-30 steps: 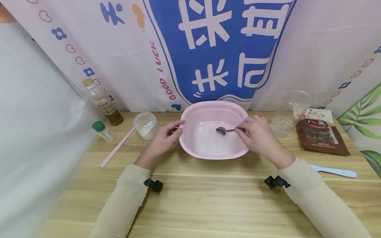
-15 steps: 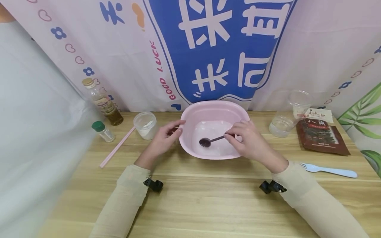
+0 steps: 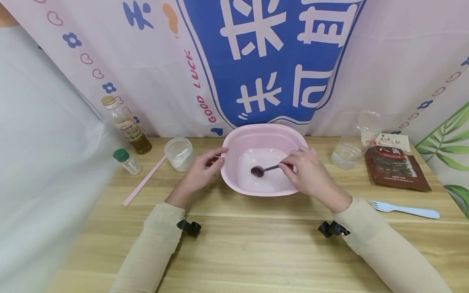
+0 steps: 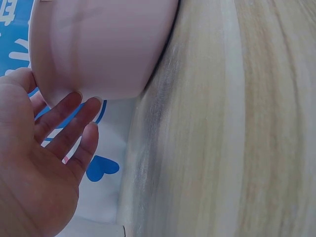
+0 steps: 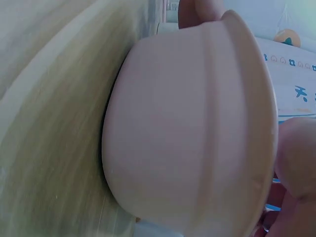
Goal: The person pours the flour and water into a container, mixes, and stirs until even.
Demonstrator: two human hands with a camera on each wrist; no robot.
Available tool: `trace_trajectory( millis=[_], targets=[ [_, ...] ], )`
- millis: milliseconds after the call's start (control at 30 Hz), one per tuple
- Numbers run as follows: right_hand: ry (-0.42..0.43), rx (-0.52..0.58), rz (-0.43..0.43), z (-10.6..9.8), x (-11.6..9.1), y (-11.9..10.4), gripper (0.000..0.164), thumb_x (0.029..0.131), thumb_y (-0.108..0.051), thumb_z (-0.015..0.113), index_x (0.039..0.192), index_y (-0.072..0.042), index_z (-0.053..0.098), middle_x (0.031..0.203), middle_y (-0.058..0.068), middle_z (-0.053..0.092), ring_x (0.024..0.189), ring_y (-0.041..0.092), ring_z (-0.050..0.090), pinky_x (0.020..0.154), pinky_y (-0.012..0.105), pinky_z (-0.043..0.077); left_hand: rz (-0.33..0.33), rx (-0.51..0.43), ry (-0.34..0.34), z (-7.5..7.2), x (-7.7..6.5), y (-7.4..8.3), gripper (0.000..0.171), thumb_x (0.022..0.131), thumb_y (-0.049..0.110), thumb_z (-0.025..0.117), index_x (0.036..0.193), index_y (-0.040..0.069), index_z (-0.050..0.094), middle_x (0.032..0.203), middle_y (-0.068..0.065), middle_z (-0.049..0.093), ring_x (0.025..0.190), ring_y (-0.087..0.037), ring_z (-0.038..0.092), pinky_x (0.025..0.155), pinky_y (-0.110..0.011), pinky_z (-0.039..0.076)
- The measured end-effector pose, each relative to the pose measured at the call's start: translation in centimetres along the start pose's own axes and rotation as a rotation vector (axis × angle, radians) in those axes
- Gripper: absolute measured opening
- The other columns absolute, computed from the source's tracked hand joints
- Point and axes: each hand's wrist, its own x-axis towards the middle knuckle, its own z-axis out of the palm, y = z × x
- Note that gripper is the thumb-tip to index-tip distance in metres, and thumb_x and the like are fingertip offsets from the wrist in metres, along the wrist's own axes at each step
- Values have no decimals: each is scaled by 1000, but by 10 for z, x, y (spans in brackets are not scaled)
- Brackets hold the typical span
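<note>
A dark spoon (image 3: pixel 259 171) is pinched by the right hand (image 3: pixel 308 171) over the pink basin (image 3: pixel 264 141) — its rim touched by the left hand (image 3: pixel 199 170), fingers loosely apart.

I can read "GOOD LUCK" in pinkish red on the cloth backdrop (image 3: pixel 165 87), "未来可" on its blue panel (image 3: pixel 287 61), "八角" on the brown packet (image 3: pixel 397 169).

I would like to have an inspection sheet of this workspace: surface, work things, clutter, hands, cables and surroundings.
Surface: wood-grain table.
Work things: pink basin on the table; dark spoon within its rim.
Clutter: bottle, green-capped shaker, pink chopsticks, tub at left; clear cup, brown packet, blue fork at right.
Hands: left hand touches the basin's rim; right hand pinches the spoon's handle.
Cables: nothing seen.
Surroundings: printed curtain behind the table.
</note>
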Motion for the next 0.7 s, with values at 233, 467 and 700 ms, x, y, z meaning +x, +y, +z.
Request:
trace_trajectory(
  millis=[233,467,700],
  targets=[
    [7,30,75,-4,0,8,13,100,-12,74,97,-3,83,85,8,75,92,33,61,90,49,42,4,-2,0,0,0,1,41,111,18,59,150,6,63,145,-22,67,122,-38,69,100,-44,58],
    [25,162,85,-6,-1,7,12,101,-11,74,97,-4,83,81,5,73,89,30,59,89,45,38,-5,1,5,0,-1,1,41,111,18,58,150,7,63,144,-21,67,121,-37,69,99,-44,58],
    [-28,163,65,1,0,5,12,99,-10,75,93,-4,83,79,3,73,90,31,61,98,56,39,-7,-1,-1,0,0,-1,41,111,19,58,150,8,63,145,-20,67,122,-37,69,99,-45,57]
  ],
)
